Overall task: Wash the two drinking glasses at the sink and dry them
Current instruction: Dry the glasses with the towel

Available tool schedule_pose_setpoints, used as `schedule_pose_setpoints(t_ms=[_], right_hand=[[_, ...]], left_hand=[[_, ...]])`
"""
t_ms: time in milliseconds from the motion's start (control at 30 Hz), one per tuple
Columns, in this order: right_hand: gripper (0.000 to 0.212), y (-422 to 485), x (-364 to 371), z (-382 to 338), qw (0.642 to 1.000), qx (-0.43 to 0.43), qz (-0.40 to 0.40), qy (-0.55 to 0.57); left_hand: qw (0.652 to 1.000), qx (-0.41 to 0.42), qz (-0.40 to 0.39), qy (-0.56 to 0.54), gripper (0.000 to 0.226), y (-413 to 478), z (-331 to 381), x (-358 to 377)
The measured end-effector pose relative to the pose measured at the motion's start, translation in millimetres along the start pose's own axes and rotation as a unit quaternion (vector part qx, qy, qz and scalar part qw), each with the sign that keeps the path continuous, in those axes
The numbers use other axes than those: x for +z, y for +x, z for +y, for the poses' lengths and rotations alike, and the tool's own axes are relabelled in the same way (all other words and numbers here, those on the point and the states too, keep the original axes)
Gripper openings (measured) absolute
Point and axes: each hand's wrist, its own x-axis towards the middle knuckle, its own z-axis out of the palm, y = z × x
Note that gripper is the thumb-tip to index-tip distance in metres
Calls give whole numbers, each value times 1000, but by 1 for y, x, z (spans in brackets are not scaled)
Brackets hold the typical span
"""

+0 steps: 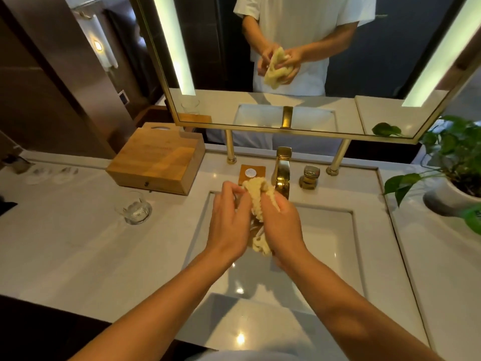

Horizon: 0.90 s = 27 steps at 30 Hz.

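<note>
Fingers (227, 190) of left hand (229, 225) and right hand (282, 225) are gripping cloth (256, 190) round a half-hidden glass (256, 229), risking it slipping into the sink (330, 230).

A tall brass faucet (282, 173) blocks the back of the white rectangular basin (330, 230); the pale stone counter (65, 243) offers room around a clear glass tumbler (135, 208).
</note>
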Motion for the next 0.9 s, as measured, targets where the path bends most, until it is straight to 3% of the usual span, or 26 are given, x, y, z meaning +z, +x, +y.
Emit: schedule_pose_setpoints(t_ms=[33,100,167,233,300,433,533,567,600,667,733,800,867,900], right_hand=[[27,3,-3,1,992,84,-32,86],[39,7,-10,0,940,235,-130,210],[52,6,-15,-2,883,326,-250,228],[49,4,-17,-5,846,360,-319,228],[42,3,-16,-8,843,363,-314,242],[31,8,-6,-2,928,254,-119,245],[20,8,3,4,995,79,14,59],[19,7,4,7,999,10,39,-18],[20,6,4,10,994,-51,51,-81],[15,5,1,19,976,-152,43,-152],[18,3,-8,29,946,-245,-3,-213],[32,3,-20,37,916,-304,-56,-255],[33,4,-30,40,907,-315,-74,-268],[29,5,-32,40,922,-286,-72,-249]], left_hand=[[991,104,-1,86,12,-3,-5,-4],[942,284,-37,178,23,-2,-13,-16],[886,407,-111,192,30,6,-19,-31],[840,478,-158,200,33,15,-22,-42],[840,480,-155,201,33,17,-24,-41],[936,333,-44,101,27,2,-25,-17],[994,81,21,-63,14,-8,-15,5],[989,-45,23,-141,13,-7,-10,8],[959,-187,7,-212,15,-2,-9,8],[844,-427,-83,-314,24,8,-8,-3],[752,-533,-146,-359,27,15,-11,-18],[740,-547,-168,-353,30,17,-17,-27],[773,-524,-151,-325,35,17,-24,-29],[803,-500,-128,-298,34,18,-26,-29]])
